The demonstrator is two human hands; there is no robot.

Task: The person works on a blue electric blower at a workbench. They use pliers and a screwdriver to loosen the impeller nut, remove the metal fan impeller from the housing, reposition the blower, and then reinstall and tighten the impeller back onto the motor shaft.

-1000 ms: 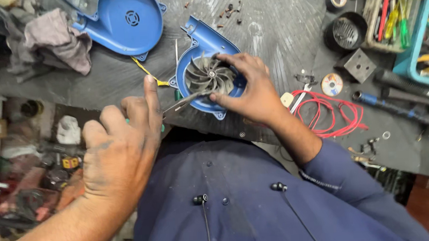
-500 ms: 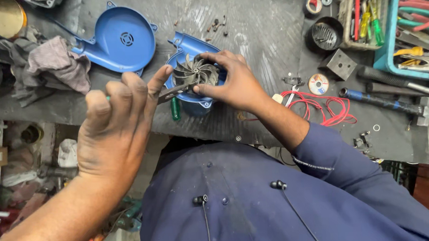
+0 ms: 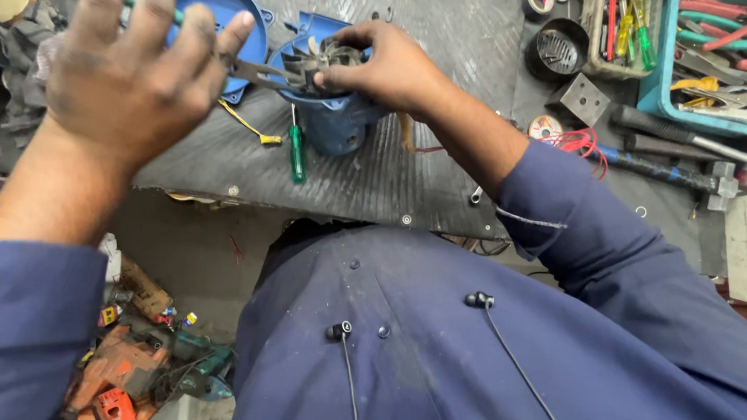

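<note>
Gripping one screwdriver (image 3: 255,70), left hand (image 3: 132,73); right hand (image 3: 387,64) steadies one fan wheel (image 3: 319,58).

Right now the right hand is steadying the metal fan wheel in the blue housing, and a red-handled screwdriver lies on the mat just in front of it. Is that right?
Not quite. The screwdriver lying on the mat in front of the blue housing has a green handle, not a red one, as the head view shows. The rest holds: the right hand rests on the metal fan wheel.
</note>
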